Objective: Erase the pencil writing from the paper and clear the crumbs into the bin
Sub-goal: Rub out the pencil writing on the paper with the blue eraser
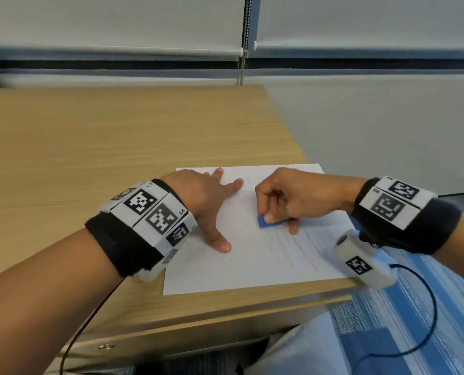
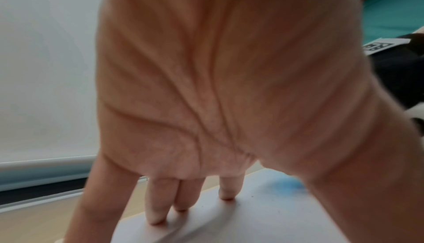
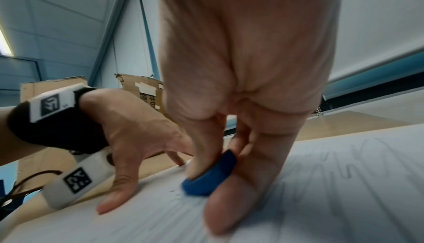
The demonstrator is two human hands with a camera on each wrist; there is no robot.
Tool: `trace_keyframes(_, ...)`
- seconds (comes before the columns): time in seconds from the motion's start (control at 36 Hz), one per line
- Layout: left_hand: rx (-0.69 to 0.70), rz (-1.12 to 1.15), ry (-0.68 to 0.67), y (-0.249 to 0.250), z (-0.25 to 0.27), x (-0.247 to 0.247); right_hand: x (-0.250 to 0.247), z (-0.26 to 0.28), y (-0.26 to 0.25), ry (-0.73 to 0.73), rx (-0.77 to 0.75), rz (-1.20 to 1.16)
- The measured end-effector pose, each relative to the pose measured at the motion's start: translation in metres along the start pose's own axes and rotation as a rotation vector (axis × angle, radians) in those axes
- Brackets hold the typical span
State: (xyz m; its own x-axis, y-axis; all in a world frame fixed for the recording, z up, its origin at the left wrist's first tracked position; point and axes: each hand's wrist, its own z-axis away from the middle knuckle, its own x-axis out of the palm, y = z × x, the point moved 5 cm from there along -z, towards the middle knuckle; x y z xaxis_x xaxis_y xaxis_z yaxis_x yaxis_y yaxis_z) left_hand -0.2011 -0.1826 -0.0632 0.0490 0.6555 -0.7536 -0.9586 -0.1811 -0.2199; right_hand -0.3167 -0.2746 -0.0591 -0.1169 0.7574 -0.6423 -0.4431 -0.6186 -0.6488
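A white sheet of paper [image 1: 252, 266] with faint pencil writing [image 3: 358, 159] lies on the wooden desk [image 1: 117, 136] near its front right corner. My left hand [image 1: 211, 209] rests flat on the sheet's left part, fingers spread and straight, pinning it down [image 2: 160, 216]. My right hand [image 1: 279, 209] pinches a small blue eraser [image 1: 266, 221] between thumb and fingers, its end pressed on the paper [image 3: 206, 178]. A few dark crumbs [image 3: 174, 191] lie beside the eraser. No bin shows in any view.
The desk's right edge runs just past the paper [image 1: 320, 169], and its front edge [image 1: 225, 315] is close below. Cardboard boxes [image 3: 137, 91] stand beyond the desk to the left. A black cable [image 1: 425, 307] hangs from my right wrist over blue carpet.
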Motion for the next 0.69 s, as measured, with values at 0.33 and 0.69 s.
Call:
trace_keyframes(0.33, 0.009, 0.000, -0.001, -0.002, -0.004, 0.002, 0.011, 0.007, -0.004, -0.033, -0.003, 0.043)
trace_keyframes(0.69, 0.003, 0.003, 0.000, 0.000, 0.001, 0.000, 0.019, 0.003, -0.015, -0.112, -0.030, 0.056)
